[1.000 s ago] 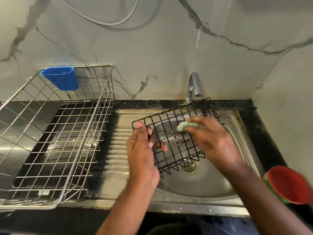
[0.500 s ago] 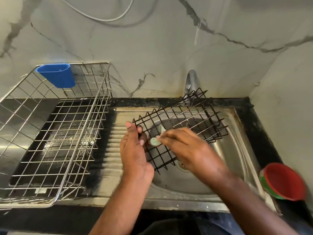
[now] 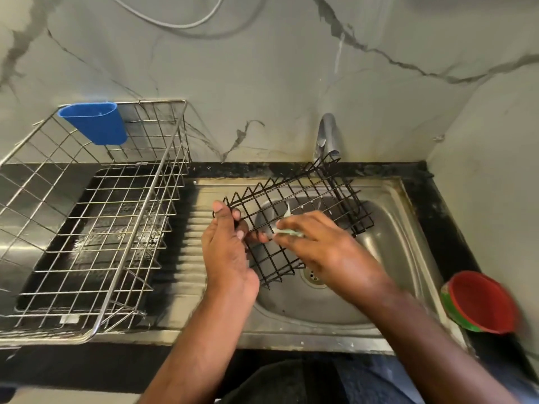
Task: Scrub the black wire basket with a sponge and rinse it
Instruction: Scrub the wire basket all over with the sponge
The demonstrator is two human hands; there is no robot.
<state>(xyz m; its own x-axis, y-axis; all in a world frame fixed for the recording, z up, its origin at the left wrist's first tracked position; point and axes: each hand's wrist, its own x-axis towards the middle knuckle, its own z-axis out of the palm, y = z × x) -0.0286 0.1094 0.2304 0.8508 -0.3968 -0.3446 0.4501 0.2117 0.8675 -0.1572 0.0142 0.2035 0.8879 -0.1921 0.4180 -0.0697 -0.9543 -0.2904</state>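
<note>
The black wire basket (image 3: pixel 315 196) hangs tilted over the steel sink bowl (image 3: pixel 388 246), its far corner up by the tap (image 3: pixel 328 135). My left hand (image 3: pixel 226 249) grips the basket's near left edge, thumb over the top wire. My right hand (image 3: pixel 318 246) presses a pale green sponge (image 3: pixel 287 233) against the wire grid near the left hand. Only a sliver of the sponge shows past my fingers. No water runs from the tap.
A large steel dish rack (image 3: pixel 96 228) with a blue plastic cup holder (image 3: pixel 94 122) stands on the drainboard at left. A red bowl (image 3: pixel 481 301) sits on the black counter at the right edge. The marble wall is close behind the sink.
My right hand slid the sponge from the middle of the grid toward the left hand. The basket tipped so its far corner rose in front of the tap.
</note>
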